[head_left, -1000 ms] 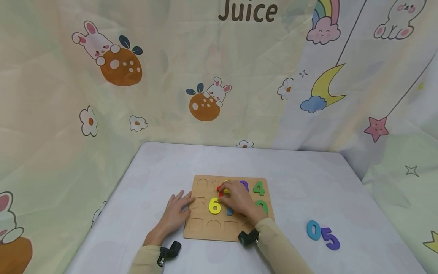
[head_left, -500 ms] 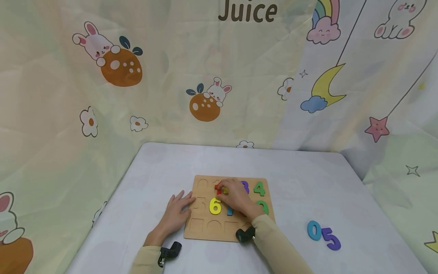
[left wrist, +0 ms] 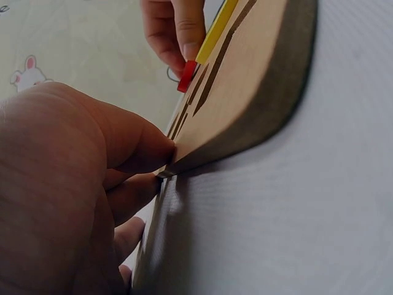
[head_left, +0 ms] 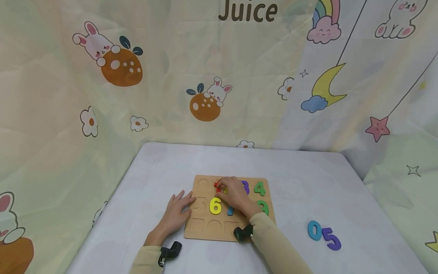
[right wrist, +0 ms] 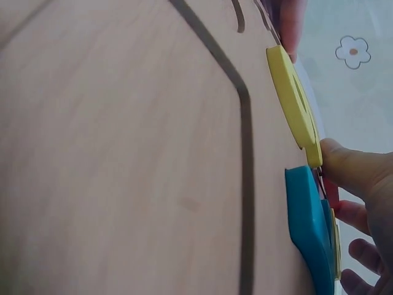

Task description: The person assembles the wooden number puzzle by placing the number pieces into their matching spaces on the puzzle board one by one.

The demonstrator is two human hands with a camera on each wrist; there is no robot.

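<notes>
My right hand (head_left: pixel 236 194) pinches a red number 1 (head_left: pixel 217 185) between thumb and fingers at the top row of a wooden number board (head_left: pixel 196 233). The red piece (left wrist: pixel 186 78) sits right at the board's surface in the left wrist view. A yellow 2 (head_left: pixel 225 190) is mostly hidden behind the right fingers. Just in front of that hand lie a yellow 6 (head_left: pixel 211 207) and a blue 7 (head_left: pixel 230 212), partly covered. My left hand (head_left: pixel 176 213) rests at the board's left edge with fingers spread, thumb and index touching the edge (left wrist: pixel 270 92).
A purple 3 (head_left: pixel 246 186), green 4 (head_left: pixel 260 189) and green 9 (head_left: pixel 265 207) sit on the board's right side. A blue 0 (head_left: pixel 310 231) and purple 5 (head_left: pixel 333 242) lie on the white table (head_left: pixel 294 182), right of the board. A printed curtain hangs behind.
My right hand has shifted slightly left and away with the red 1, which now stands straighter at the top row. The left hand has stayed in place.
</notes>
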